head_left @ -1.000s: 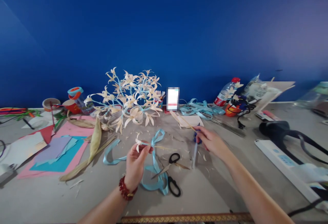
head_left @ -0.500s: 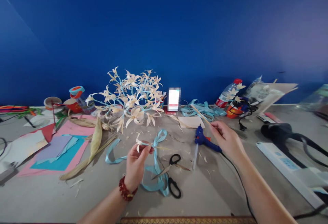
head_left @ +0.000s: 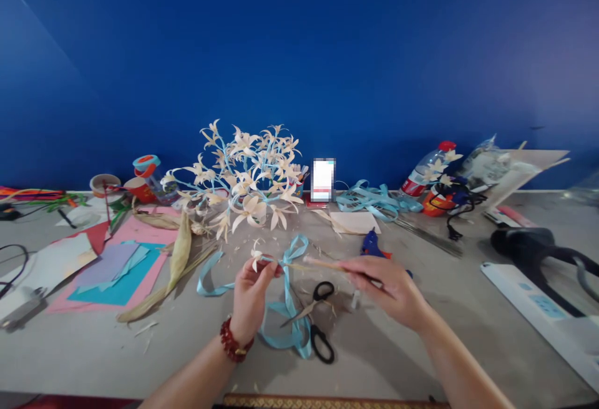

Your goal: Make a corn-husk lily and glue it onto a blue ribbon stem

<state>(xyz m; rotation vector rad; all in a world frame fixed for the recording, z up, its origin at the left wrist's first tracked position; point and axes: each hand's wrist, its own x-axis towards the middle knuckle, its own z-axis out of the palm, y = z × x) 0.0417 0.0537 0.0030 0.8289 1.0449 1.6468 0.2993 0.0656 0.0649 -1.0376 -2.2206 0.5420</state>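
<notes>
A small cream flower on a thin stem wrapped with light blue ribbon is pinched in my left hand. The blue ribbon hangs from the stem and curls on the table. My right hand grips a thin light-wood stick, its pale tip pointing left, close to the stem's end. Open scissors with black handles lie below, between the hands. Behind my right hand rests a blue glue gun, partly hidden.
A big bunch of cream flowers stands at the back. Coloured papers and dried husks lie left. A phone, ribbon pile and bottle stand or lie behind. A power strip is at right.
My right hand has moved left and down, bringing the stick from above the glue gun to beside the flower's stem. My left hand keeps its hold. The view has shifted slightly.
</notes>
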